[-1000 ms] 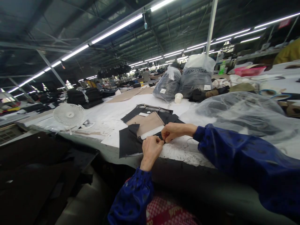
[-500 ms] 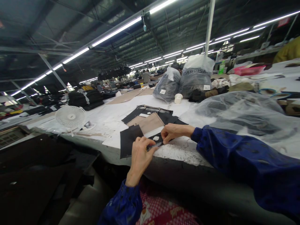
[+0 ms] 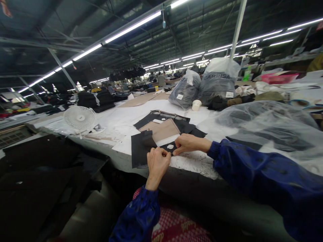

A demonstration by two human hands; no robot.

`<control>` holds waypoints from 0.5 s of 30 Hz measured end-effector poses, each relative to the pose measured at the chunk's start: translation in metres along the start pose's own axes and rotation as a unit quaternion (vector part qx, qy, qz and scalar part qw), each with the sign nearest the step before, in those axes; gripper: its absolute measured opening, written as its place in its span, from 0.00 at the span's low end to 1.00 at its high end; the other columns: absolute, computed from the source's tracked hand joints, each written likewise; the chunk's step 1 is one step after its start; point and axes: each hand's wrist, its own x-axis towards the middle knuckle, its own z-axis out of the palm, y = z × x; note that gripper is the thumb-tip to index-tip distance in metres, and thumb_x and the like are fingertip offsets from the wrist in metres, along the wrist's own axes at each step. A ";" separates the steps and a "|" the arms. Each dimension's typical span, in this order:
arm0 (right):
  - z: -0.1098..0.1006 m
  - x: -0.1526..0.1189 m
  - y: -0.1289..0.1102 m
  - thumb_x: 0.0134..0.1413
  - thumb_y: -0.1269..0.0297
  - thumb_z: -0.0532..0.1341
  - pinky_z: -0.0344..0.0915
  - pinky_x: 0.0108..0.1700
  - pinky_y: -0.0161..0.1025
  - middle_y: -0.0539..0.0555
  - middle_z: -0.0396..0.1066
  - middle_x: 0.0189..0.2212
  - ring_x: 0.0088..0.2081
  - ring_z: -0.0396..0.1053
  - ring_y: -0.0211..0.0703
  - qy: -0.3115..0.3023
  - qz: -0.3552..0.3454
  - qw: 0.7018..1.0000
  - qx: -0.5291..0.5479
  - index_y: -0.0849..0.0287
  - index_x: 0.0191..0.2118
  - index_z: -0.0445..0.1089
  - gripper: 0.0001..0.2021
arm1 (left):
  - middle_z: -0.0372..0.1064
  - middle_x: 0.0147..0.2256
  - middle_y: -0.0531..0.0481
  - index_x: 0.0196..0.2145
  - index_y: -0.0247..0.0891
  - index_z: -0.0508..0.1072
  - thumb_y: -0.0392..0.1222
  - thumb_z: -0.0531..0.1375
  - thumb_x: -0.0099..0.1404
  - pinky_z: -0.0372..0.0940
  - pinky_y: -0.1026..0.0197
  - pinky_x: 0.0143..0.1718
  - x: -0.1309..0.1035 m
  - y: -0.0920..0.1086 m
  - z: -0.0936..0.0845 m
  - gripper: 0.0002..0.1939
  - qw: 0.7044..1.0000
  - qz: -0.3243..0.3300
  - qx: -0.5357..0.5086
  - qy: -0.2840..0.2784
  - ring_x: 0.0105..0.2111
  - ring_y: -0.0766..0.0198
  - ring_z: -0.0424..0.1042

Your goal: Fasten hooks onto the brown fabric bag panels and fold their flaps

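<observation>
At the near edge of a white worktable (image 3: 131, 117), two hands meet over a small dark fabric piece (image 3: 169, 148). The left hand (image 3: 157, 163) pinches its near left end; the right hand (image 3: 185, 144) pinches its right end. The piece runs left to right between them, just beside a tan panel (image 3: 163, 130) farther from the person.
</observation>
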 end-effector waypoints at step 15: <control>-0.004 0.011 -0.018 0.48 0.76 0.61 0.60 0.32 0.29 0.52 0.75 0.35 0.33 0.69 0.36 -0.056 -0.137 0.987 0.055 0.63 0.41 0.73 0.13 | 0.76 0.37 0.50 0.39 0.41 0.79 0.38 0.58 0.64 0.63 0.60 0.45 -0.014 -0.030 -0.017 0.10 0.980 0.082 -0.182 0.013 0.40 0.61 0.72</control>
